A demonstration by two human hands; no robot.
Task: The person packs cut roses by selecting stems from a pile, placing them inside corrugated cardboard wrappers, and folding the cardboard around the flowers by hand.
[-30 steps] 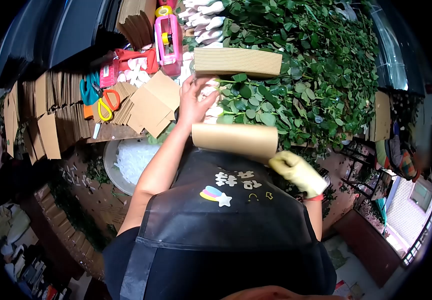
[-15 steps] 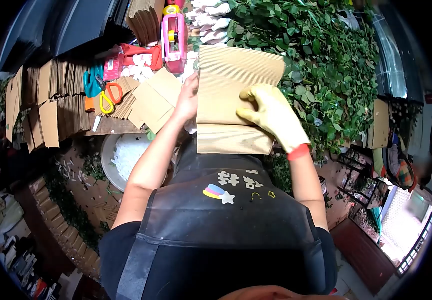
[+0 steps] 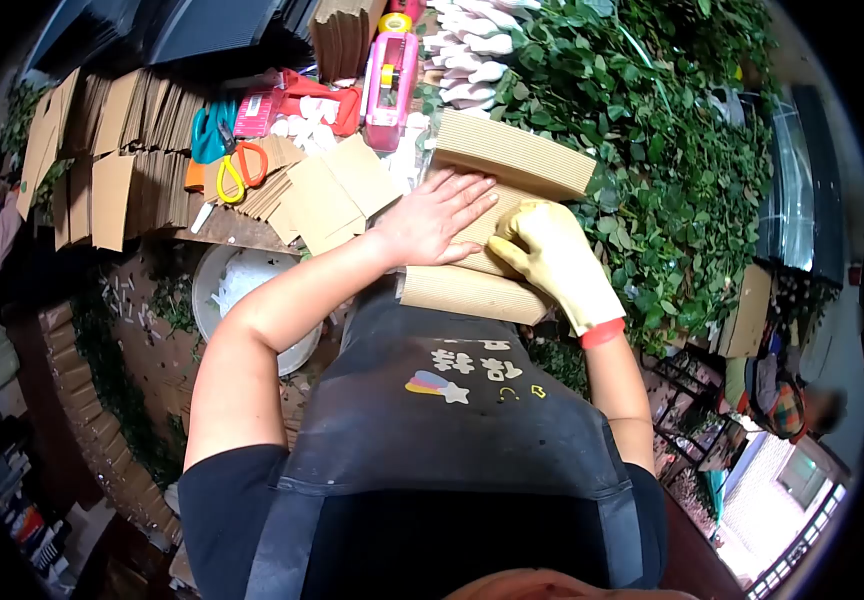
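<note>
A sheet of tan corrugated cardboard point(image 3: 542, 172) lies in front of me, its far and near parts folded up as flaps around a flatter middle. My left hand point(image 3: 442, 215), bare, rests palm down on that middle with the fingers stretched and slightly apart. In a pale yellow rubber glove, my right hand point(image 3: 542, 250) is at the sheet's right side. Its fingers are curled in and the thumb points left. Whatever those fingers hold, if anything, is hidden. The near flap point(image 3: 472, 292) sits just above my dark apron point(image 3: 452, 430).
Heaped green leafy stems point(image 3: 652, 180) cover the right side. Left are a pink tape dispenser point(image 3: 389, 95), scissors point(image 3: 242, 172), flat cardboard pieces point(image 3: 337, 195) and stacked cardboard point(image 3: 137, 125). White-wrapped bundles point(image 3: 467, 50) lie behind. A white tub point(image 3: 214, 285) stands below the table edge.
My left hand has moved from the sheet's left edge onto its middle, fingers flattened. The far flap now stands folded up. My right hand's fingers have curled in. The view has shifted slightly.
</note>
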